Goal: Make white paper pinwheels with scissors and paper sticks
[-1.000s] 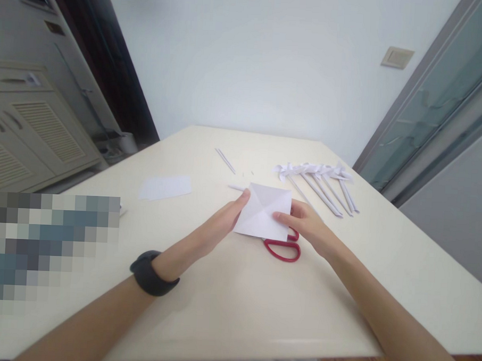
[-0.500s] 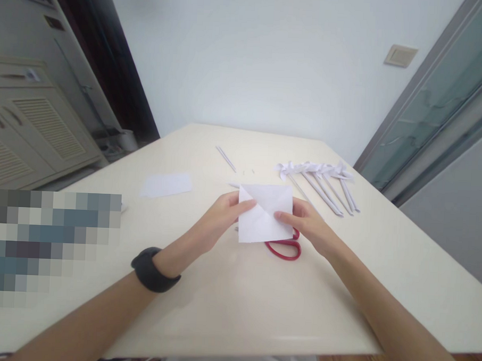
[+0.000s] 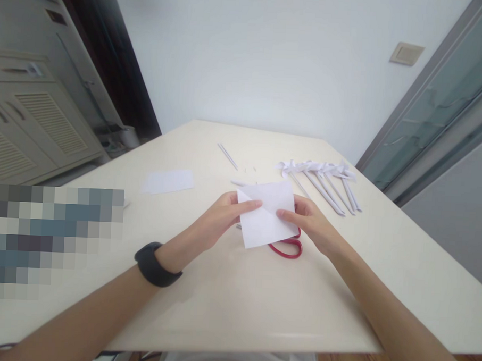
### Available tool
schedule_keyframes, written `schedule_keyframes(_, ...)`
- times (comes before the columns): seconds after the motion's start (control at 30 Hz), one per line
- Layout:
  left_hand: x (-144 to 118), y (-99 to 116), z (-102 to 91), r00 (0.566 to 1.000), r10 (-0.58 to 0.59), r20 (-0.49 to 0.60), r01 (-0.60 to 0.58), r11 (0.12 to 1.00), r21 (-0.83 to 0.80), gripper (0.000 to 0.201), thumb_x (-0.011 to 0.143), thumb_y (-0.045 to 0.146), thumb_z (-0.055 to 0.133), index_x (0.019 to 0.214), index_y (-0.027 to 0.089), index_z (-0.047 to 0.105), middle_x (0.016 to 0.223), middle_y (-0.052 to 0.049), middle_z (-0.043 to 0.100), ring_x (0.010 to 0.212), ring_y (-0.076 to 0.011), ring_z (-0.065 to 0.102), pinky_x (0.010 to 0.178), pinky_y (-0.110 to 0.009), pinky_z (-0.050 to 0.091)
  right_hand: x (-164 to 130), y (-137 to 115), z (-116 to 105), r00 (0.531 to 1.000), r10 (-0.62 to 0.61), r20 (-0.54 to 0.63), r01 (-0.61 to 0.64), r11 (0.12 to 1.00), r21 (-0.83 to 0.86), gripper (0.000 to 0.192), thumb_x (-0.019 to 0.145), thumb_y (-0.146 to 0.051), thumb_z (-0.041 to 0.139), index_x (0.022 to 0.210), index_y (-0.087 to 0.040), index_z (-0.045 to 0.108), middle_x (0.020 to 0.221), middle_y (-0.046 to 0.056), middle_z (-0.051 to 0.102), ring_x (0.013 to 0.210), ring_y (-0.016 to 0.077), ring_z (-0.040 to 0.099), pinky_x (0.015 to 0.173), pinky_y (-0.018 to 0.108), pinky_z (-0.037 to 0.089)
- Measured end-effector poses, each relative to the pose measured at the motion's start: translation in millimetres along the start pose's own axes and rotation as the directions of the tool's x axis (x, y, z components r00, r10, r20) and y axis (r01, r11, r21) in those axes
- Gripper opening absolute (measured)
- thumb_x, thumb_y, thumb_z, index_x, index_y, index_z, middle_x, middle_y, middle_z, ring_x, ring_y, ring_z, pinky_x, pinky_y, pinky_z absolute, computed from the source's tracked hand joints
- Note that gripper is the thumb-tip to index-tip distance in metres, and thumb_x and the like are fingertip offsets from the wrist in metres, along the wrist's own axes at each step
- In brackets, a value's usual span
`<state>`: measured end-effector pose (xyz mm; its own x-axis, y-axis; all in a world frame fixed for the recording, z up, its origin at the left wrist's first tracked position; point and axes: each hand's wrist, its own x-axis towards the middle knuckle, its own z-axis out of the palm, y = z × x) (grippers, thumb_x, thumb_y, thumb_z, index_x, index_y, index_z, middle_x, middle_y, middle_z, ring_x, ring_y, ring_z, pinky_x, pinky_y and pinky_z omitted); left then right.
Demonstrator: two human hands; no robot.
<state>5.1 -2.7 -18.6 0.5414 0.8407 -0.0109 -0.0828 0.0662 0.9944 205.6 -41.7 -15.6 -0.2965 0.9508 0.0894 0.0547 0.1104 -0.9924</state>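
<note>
Lying under paper square [image 3: 266, 218]: red scissors [image 3: 288, 248] | pinwheels [image 3: 324, 179] far right

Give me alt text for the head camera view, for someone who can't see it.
Two bare hands, left hand and right hand, hold a creased white paper square above red scissors on a cream table. Finished paper pinwheels lie to the right, a paper sheet to the left.

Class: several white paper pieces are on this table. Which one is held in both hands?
The creased white square, pinched between the left hand and right hand above the red scissors; the others lie untouched.
</note>
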Motion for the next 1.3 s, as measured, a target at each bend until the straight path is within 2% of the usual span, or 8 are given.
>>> schedule_keyframes(0.23,2.3,-0.7,-2.3,1.0,0.018,-0.01,-0.019,0.997,-0.075,0.032,0.079,0.036,0.063,0.106,0.017,0.066,0.108,-0.009,0.068,0.093,-0.0202,0.064,0.083,-0.029,0.049,0.1,-3.4,-1.4,0.999,-0.008,-0.047,0.011,0.998,0.065,0.029,0.082,-0.032,0.063,0.108,-0.019,0.06,0.093,0.003,0.064,0.078,0.0143,0.06,0.061,0.022,0.046)
schedule_keyframes(0.5,2.7,0.3,-3.2,0.997,0.082,0.001,-0.081,0.989,-0.122,0.032,0.08,0.027,0.061,0.11,0.017,0.064,0.112,-0.009,0.066,0.099,-0.0209,0.062,0.087,-0.03,0.047,0.0,-4.2,-3.2,0.999,-0.005,0.051,0.006,1.0,-0.005,0.038,0.078,-0.03,0.067,0.115,-0.024,0.06,0.104,0.004,0.065,0.094,0.0194,0.061,0.078,0.029,0.049)
schedule_keyframes(0.7,2.1,3.8,-3.6,0.995,0.098,0.022,-0.094,0.986,-0.135,0.035,0.078,0.023,0.063,0.112,0.016,0.063,0.112,-0.009,0.066,0.098,-0.0216,0.062,0.085,-0.03,0.048,1.2,-1.4,-6.0,0.996,-0.044,-0.076,0.045,0.999,0.013,0.03,0.081,-0.032,0.063,0.109,-0.02,0.063,0.099,0.005,0.066,0.091,0.0203,0.061,0.08,0.033,0.048)
schedule_keyframes(0.83,0.3,8.0,-2.2,0.994,0.1,0.043,-0.098,0.993,-0.061,0.037,0.077,0.025,0.064,0.112,0.016,0.063,0.112,-0.009,0.066,0.098,-0.0222,0.062,0.087,-0.032,0.048,2.5,0.1,-7.8,0.991,-0.07,-0.117,0.076,0.996,0.043,0.025,0.082,-0.032,0.062,0.102,-0.019,0.064,0.096,0.005,0.066,0.089,0.0206,0.061,0.078,0.033,0.047)
schedule_keyframes(0.93,0.0,10.1,-1.8,0.991,0.132,-0.021,-0.13,0.989,0.075,0.035,0.076,0.029,0.064,0.109,0.016,0.064,0.109,-0.008,0.067,0.095,-0.022,0.062,0.082,-0.032,0.049,3.1,-0.4,-8.0,0.988,-0.069,-0.137,0.076,0.996,0.043,0.024,0.081,-0.033,0.062,0.1,-0.019,0.064,0.095,0.006,0.067,0.087,0.0206,0.061,0.078,0.033,0.047)
schedule_keyframes(1.03,0.5,12.0,-2.7,0.972,0.211,-0.107,-0.18,0.952,0.247,0.028,0.078,0.035,0.062,0.099,0.017,0.067,0.097,-0.006,0.068,0.082,-0.0185,0.062,0.071,-0.028,0.05,3.3,-2.0,-7.9,0.982,-0.072,-0.175,0.083,0.995,0.056,0.026,0.081,-0.033,0.062,0.102,-0.019,0.064,0.097,0.006,0.067,0.086,0.0198,0.061,0.078,0.033,0.047)
schedule_keyframes(1.13,0.9,14.5,-4.6,0.953,0.267,-0.145,-0.199,0.91,0.365,0.026,0.08,0.039,0.058,0.085,0.016,0.068,0.079,-0.004,0.067,0.068,-0.0155,0.061,0.063,-0.025,0.048,3.8,-3.1,-8.4,0.969,-0.058,-0.24,0.074,0.995,0.059,0.027,0.08,-0.032,0.062,0.103,-0.019,0.065,0.096,0.006,0.068,0.083,0.0195,0.061,0.073,0.032,0.048)
schedule_keyframes(1.3,0.6,16.9,-6.1,0.955,0.247,-0.168,-0.177,0.921,0.347,0.027,0.082,0.041,0.056,0.075,0.016,0.062,0.065,-0.003,0.062,0.063,-0.0139,0.058,0.06,-0.024,0.044,4.6,-0.8,-9.7,0.965,-0.057,-0.257,0.081,0.993,0.084,0.027,0.08,-0.032,0.062,0.103,-0.019,0.065,0.096,0.006,0.068,0.083,0.0192,0.061,0.069,0.029,0.048)
